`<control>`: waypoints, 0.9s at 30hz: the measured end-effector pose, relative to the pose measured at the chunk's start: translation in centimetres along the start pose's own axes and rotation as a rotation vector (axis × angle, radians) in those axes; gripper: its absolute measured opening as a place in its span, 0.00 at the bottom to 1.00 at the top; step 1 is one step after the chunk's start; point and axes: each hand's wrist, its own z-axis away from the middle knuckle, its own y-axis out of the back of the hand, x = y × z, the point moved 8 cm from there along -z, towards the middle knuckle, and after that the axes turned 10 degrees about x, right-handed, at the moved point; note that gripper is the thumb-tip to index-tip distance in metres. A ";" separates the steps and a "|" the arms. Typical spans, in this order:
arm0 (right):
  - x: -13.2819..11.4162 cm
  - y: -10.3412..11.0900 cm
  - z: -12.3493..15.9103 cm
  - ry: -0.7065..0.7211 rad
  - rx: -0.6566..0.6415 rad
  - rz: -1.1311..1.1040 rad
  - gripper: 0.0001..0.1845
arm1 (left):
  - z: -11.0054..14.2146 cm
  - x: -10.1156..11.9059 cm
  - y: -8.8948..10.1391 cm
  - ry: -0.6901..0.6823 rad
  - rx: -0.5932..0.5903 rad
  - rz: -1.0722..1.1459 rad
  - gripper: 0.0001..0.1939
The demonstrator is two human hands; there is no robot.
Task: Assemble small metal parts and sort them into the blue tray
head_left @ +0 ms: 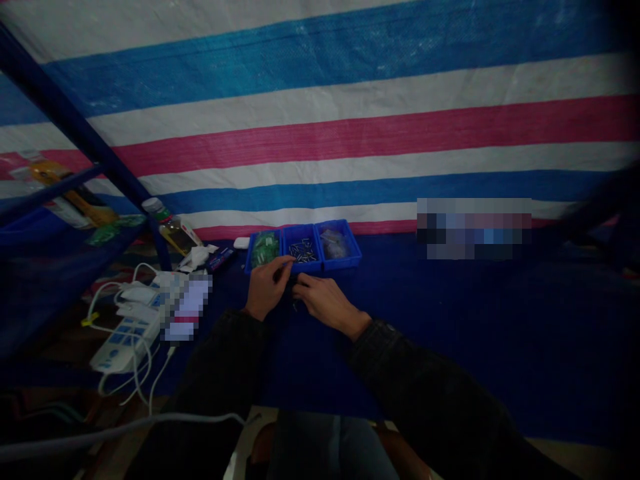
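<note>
Beside the blue bins [343,264], the left hand [265,288] and right hand [327,301] share close, fine handling that calls for precision, fingers bent (their grasp one cannot tell), metal pieces [303,253] lying in the middle bin [309,267].

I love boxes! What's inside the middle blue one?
Small metal pieces, maybe screws. The left hand covers the near left corner of the box; the bottom ones are hidden.

No text, label, brand, number or sign can be read; any print on the bottles [175,233] is too small
</note>
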 end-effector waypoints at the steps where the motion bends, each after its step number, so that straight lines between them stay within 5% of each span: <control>1: 0.2 0.1 0.2 -0.001 0.000 -0.002 0.10 | 0.0 0.0 0.0 0.003 -0.002 0.003 0.10; 11: 1.6 0.1 0.9 -0.051 -0.019 -0.031 0.08 | 0.1 0.3 -0.1 -0.004 -0.011 0.001 0.10; 27: 5.6 2.8 1.7 -0.355 0.523 -0.351 0.08 | 0.7 1.6 -1.9 -0.114 -0.184 0.055 0.09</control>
